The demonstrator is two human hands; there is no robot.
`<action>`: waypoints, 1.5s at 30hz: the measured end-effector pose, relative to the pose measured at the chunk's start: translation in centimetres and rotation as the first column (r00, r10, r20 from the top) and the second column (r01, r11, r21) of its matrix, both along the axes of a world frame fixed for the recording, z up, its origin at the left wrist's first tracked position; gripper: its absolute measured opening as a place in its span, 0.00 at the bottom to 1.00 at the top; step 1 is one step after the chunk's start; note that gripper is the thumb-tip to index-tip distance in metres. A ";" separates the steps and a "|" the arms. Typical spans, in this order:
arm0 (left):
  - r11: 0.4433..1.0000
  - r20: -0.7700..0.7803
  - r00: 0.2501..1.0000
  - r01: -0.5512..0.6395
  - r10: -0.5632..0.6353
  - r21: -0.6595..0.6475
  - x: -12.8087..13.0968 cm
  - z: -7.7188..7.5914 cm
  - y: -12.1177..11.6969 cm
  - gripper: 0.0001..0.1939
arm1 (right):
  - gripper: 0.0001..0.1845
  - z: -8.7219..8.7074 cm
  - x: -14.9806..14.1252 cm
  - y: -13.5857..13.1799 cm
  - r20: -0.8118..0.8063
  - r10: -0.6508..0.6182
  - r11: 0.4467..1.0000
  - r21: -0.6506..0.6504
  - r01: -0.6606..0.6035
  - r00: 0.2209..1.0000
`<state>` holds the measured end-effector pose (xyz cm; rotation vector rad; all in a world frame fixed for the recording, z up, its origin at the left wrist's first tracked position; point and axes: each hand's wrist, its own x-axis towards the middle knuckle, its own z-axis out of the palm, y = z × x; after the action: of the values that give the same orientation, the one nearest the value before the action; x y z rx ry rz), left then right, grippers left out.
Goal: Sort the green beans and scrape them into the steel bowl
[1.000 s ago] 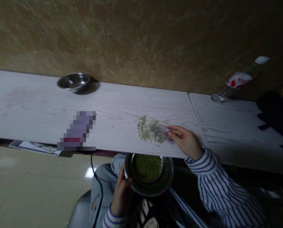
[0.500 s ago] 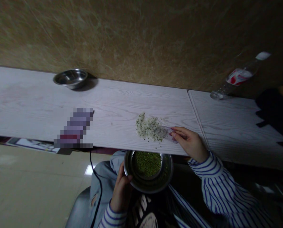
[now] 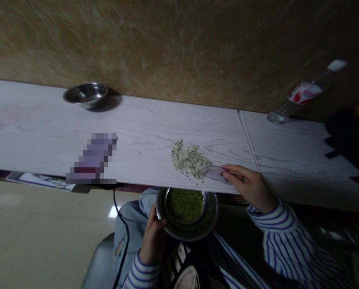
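My left hand (image 3: pixel 154 233) grips the left rim of a steel bowl (image 3: pixel 211 218), just below the table's front edge. Green beans (image 3: pixel 185 204), which look like mung beans, cover the bowl's bottom. My right hand (image 3: pixel 251 185) pinches a thin, clear purplish plastic scoop (image 3: pixel 214 173) at its right end. The scoop's left end lies at the right lower side of a spread-out pile of white grains mixed with green beans (image 3: pixel 189 157). Those grains look like rice. A few loose beans lie between the pile and the table's front edge.
A second steel bowl (image 3: pixel 87 96) stands at the back left of the white table (image 3: pixel 143 120). A blurred-out flat object (image 3: pixel 92 156) lies left of the pile. At the back right stands a clear bottle (image 3: pixel 302 94), near a dark object (image 3: pixel 348 140). A black cable (image 3: pixel 127 233) hangs below.
My right hand has moved slightly right and toward me with the scoop, which has drawn back from the pile's middle to its edge. My left hand still holds the bowl.
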<state>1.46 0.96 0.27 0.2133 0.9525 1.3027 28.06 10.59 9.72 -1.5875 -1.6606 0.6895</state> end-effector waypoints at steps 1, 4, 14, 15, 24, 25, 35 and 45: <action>1.000 -0.003 1.000 0.005 -0.005 -0.001 0.0 0.0 0.0 0.29 | 0.12 -0.1 0.0 0.0 0.005 0.001 1.000 0.007 -0.001 1.000; 1.000 0.004 1.000 0.006 -0.006 0.005 -0.1 0.0 -0.1 0.30 | 0.13 -0.4 -0.2 0.0 0.039 0.001 1.000 0.019 -0.002 0.999; 0.999 0.018 1.000 -0.013 0.012 0.043 0.1 0.2 -0.2 0.30 | 0.12 0.7 0.2 -0.8 0.095 0.031 1.000 0.000 -0.031 0.995; 0.999 0.017 1.000 -0.011 0.010 0.043 0.1 0.2 -0.2 0.30 | 0.12 0.8 0.3 -0.9 0.089 0.018 1.000 -0.003 -0.018 0.996; 1.000 0.019 0.999 0.025 -0.025 0.007 0.0 0.7 -0.3 0.28 | 0.12 0.6 0.7 -1.6 0.062 -0.011 0.999 -0.033 0.013 0.998; 1.000 0.017 1.000 0.024 -0.024 0.008 0.0 0.6 -0.3 0.29 | 0.12 0.6 0.6 -1.6 0.061 -0.008 0.999 -0.036 0.010 0.998; 1.000 -0.006 1.000 -0.015 0.015 0.000 0.1 -0.3 -0.2 0.30 | 0.12 0.6 0.5 -1.7 0.061 0.004 0.999 -0.046 -0.001 0.998; 1.000 -0.014 1.000 -0.014 0.014 0.003 0.2 0.0 -0.1 0.28 | 0.12 0.8 0.3 -2.0 0.037 0.017 0.997 -0.076 -0.014 0.999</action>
<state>1.61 0.89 0.29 0.2190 0.9659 1.3177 28.39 8.63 10.51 -1.6513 -1.6936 0.7421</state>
